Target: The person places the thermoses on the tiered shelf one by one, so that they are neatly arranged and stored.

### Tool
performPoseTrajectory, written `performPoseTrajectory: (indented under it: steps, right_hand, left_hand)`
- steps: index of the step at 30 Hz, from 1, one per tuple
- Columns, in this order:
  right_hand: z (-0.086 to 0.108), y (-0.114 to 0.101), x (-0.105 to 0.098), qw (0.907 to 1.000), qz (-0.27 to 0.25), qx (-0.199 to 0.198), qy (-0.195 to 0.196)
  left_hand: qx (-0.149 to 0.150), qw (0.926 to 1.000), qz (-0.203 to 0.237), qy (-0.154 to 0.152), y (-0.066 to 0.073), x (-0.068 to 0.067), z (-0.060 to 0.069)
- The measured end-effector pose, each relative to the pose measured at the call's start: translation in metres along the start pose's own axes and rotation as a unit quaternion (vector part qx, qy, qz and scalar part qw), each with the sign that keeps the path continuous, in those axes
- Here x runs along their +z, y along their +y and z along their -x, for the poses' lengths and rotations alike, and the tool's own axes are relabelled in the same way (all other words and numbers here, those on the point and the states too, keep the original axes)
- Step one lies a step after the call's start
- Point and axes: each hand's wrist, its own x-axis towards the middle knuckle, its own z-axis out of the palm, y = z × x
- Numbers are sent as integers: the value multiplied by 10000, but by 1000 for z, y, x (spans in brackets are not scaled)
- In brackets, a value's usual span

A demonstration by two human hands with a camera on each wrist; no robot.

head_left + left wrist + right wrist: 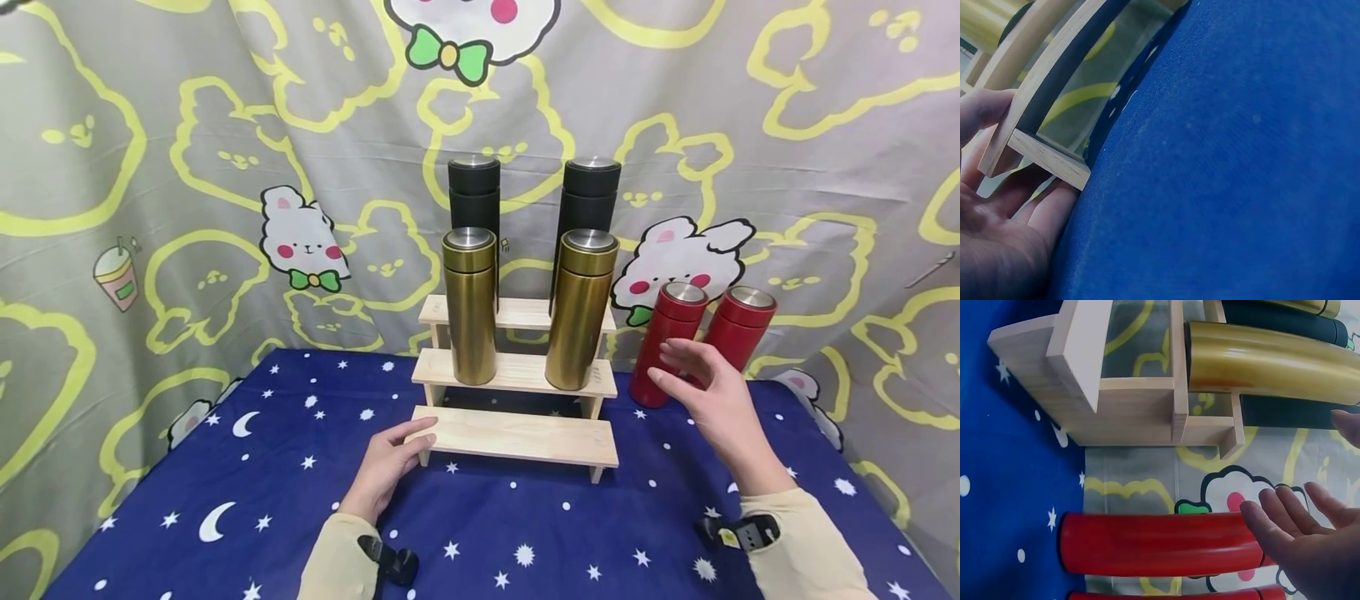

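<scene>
My left hand (386, 463) grips the left end of the lowest step of a three-step wooden stand (517, 435). In the left wrist view, the thumb (988, 107) lies on the board while the fingers pass beside the leg. On the middle step, two gold thermos bottles (471, 321) (581, 321) stand upright; behind them are two black ones (475, 204) (589, 204). To the stand's right are two red thermos bottles (649, 367) (738, 333). Near them, my right hand (712, 392) is spread with nothing in its grasp; whether it touches the nearer bottle is unclear.
A dark blue cloth (525, 525) with white stars and moons covers the table. Behind rises a grey curtain (390, 150) with yellow bear outlines, close at the back of the stand and the red bottles. Both wrists wear a small black camera on a strap (393, 562).
</scene>
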Motion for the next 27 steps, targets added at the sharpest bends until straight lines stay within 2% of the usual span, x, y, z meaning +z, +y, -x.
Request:
performPoseTrajectory:
  steps: [6,13,22,27]
  right_hand:
    - [4,7,-4,9997,99,-115,197]
    - [7,22,-9,9983,-131,-270,493]
    - [6,32,-15,9974,80,199,685]
    - [1,35,-18,9968,-1,357,709]
  left_hand:
    - [-29,10000,46,20,-1,1,-1]
    - [-39,10000,24,-4,-2,1,0]
    - [10,10000,15,-12,-1,1,-1]
    - [0,10000,15,2,-1,1,-1]
